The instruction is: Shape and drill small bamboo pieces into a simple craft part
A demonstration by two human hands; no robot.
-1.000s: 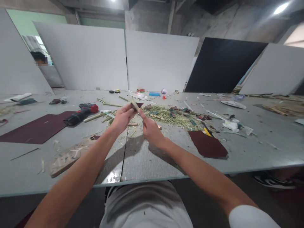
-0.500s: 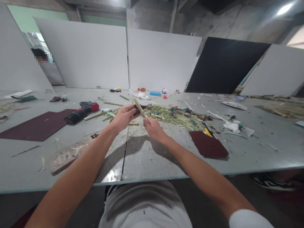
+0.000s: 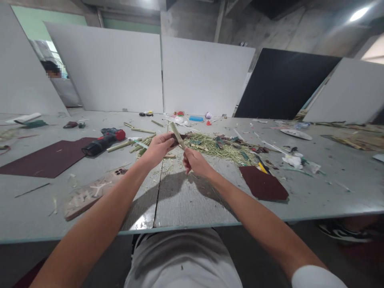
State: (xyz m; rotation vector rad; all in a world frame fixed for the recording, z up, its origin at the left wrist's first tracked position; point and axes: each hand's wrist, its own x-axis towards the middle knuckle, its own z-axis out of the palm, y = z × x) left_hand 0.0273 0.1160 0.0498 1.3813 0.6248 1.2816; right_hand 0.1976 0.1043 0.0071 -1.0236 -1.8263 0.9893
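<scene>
Over the grey surface (image 3: 192,210), near shavings (image 3: 228,152): one stick (image 3: 177,135), near end gripped in our right hand (image 3: 195,162); one dark sheet (image 3: 183,136), pinched in our left hand (image 3: 159,148); a loosened grip could let the stick twist.

Premises appear to be a workshop. A long, worn table (image 3: 192,208) carries a power drill (image 3: 103,143) at left and a heap of shavings (image 3: 223,151) toward the middle. Cut sticks (image 3: 143,131) and scraps (image 3: 292,161) are scattered about. Plain white (image 3: 207,76) and black panels (image 3: 288,84) stand along the far side, before a bare concrete wall (image 3: 187,26).
</scene>
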